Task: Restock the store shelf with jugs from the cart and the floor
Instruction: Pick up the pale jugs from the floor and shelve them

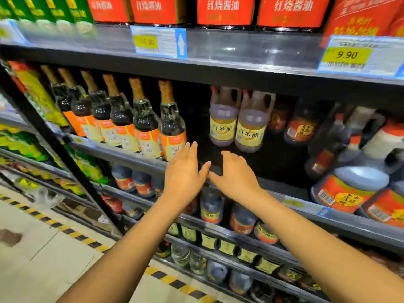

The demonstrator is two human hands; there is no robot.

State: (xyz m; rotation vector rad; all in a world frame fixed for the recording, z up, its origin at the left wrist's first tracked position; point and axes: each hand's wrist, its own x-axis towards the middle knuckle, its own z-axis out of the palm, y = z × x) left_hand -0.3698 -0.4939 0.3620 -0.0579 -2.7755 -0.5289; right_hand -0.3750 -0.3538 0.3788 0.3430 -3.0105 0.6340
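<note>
Currently both hands empty: left hand (183,171), right hand (236,176), fingers spread, thumbs almost touching, over shelf (131,154) lip. Two pale jugs (237,127) stand beyond right fingertips. Likely best: line them up, labels outward, clear of tall bottles (172,127) left of left hand.

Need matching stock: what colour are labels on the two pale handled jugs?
Yellow, with dark characters, on the pale handled jugs; head view.

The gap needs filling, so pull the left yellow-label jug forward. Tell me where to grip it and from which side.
Grip the left jug by its handle, the loop beside the neck, coming from the front. It stands upright and set back, bare shelf before it; the right jug crowds its side, so the body looks harder to clasp.
</note>
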